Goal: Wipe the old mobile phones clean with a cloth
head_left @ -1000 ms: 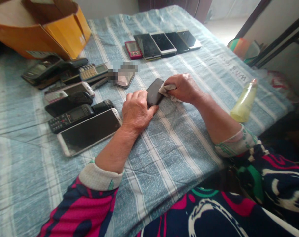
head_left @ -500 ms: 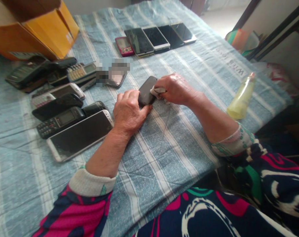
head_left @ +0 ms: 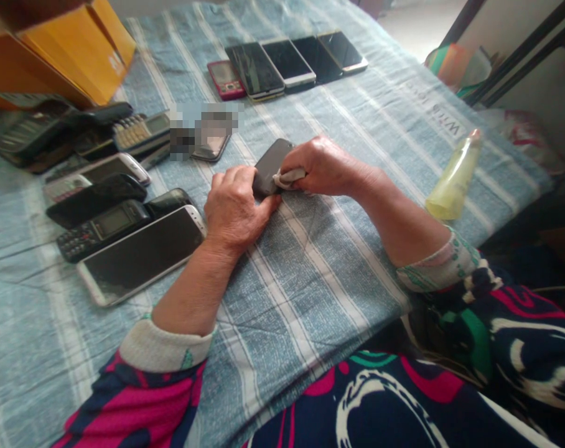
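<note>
A dark mobile phone (head_left: 269, 169) lies on the striped tablecloth (head_left: 282, 274) between my two hands. My left hand (head_left: 238, 208) grips its near left end, with the thumb along the lower edge and the fingers at the far side. Pinched in my right hand (head_left: 317, 167) is a small whitish cloth (head_left: 289, 178), pressed on the phone's upward face near its right edge. Part of the phone is hidden under my right fingers. Left of my left hand lies a white smartphone (head_left: 142, 255) with a dark screen.
Several old keypad phones (head_left: 102, 227) lie at the left, before a yellow cardboard box (head_left: 77, 56). Farther back is a row with a pink phone (head_left: 226, 81) and several smartphones (head_left: 289, 62). A bottle of yellowish liquid (head_left: 453, 180) stands near the table's right edge.
My right hand has moved the cloth slightly left and down across the phone. My left hand keeps its hold. The whole view has shifted a little.
</note>
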### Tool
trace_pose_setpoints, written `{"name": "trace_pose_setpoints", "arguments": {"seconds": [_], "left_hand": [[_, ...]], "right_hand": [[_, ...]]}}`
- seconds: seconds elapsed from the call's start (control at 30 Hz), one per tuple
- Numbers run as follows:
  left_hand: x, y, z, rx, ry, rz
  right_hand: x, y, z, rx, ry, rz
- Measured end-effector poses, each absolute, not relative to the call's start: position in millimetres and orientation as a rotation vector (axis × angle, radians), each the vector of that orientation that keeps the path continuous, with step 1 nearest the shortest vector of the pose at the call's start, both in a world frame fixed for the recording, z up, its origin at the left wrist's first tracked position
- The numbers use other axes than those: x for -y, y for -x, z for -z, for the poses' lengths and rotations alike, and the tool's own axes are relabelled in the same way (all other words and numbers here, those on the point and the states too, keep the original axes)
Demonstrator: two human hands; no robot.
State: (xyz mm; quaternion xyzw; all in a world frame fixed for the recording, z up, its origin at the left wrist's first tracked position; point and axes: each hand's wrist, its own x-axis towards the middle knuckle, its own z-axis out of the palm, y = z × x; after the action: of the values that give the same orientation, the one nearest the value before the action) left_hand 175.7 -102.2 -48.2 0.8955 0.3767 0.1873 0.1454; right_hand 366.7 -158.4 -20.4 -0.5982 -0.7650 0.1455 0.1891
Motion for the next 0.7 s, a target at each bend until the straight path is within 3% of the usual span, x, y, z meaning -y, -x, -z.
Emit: {"name": "trace_pose_setpoints", "arguments": {"seconds": [0.37, 0.7], "left_hand": [[102.4, -176.4, 48.5, -1.102, -2.603, -0.538], [99.9, -174.4, 49.4, -1.02, -2.604, -0.59]], "right_hand": [[161.6, -365.8, 13.8, 2.133, 1.623, -0.491], [155.4, -379.0, 20.0, 2.089, 1.696, -0.373]]}}
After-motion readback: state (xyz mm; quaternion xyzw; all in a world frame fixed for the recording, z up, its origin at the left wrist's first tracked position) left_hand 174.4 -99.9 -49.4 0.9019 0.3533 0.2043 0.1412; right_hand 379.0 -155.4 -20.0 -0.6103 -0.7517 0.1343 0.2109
